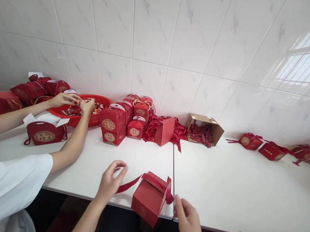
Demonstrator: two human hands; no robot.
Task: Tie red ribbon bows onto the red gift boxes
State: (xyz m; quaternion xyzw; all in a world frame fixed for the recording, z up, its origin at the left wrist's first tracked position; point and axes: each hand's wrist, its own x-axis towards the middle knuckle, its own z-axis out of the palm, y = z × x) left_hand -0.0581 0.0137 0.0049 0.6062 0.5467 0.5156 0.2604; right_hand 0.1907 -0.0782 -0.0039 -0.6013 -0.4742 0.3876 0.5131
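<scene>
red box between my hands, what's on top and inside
A red ribbon lies across the top of the red box, one end extending toward your left hand. The inside cannot be seen: the box's own panels cover it.

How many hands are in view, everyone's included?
4: the wearer's left hand and right hand, on either side of the nearest red box; the co-worker's far hand and near hand, both at the red basin. No others show.
</scene>
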